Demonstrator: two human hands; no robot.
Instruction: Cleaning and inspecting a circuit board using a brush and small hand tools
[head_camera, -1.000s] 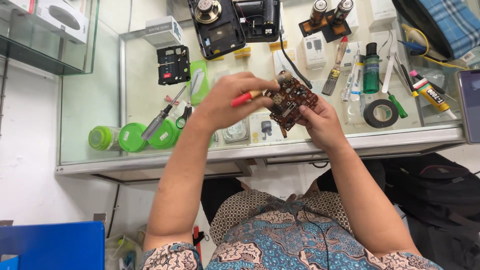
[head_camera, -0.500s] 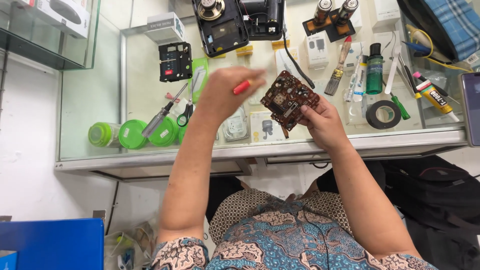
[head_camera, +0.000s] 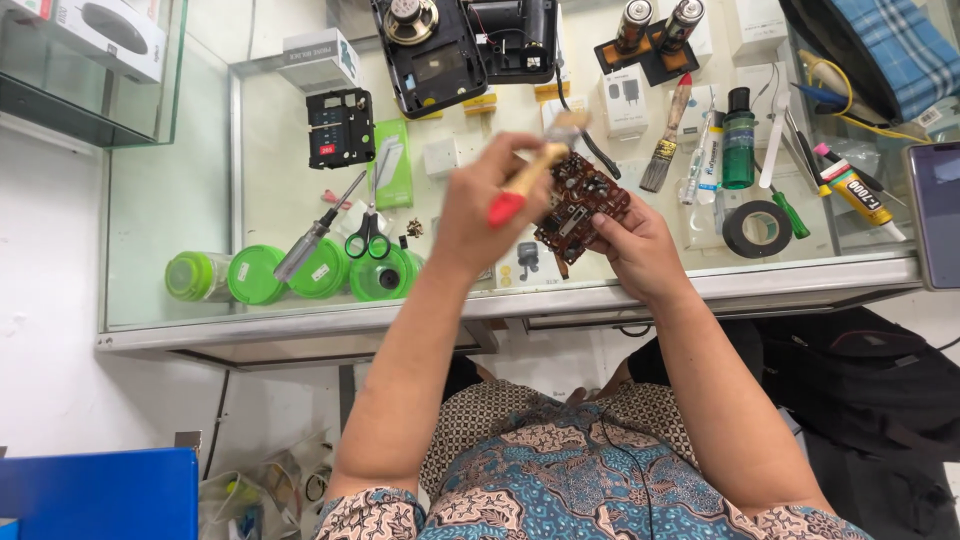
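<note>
Bright, even light over our glass counter (head_camera: 180, 250).
Our left hand (head_camera: 490, 210) and its brush (head_camera: 535, 170) blur; elsewhere we see sharp detail.

I was looking down at a little repair shop. There was a glass counter (head_camera: 300, 300) with boxed things for sale under it. On top lay tools: a screwdriver (head_camera: 318, 235), scissors (head_camera: 370, 235), a paint brush (head_camera: 664, 150), a roll of black tape (head_camera: 757, 228) and a glue tube (head_camera: 852, 190). An opened black radio (head_camera: 465, 45) lay there too.
</note>
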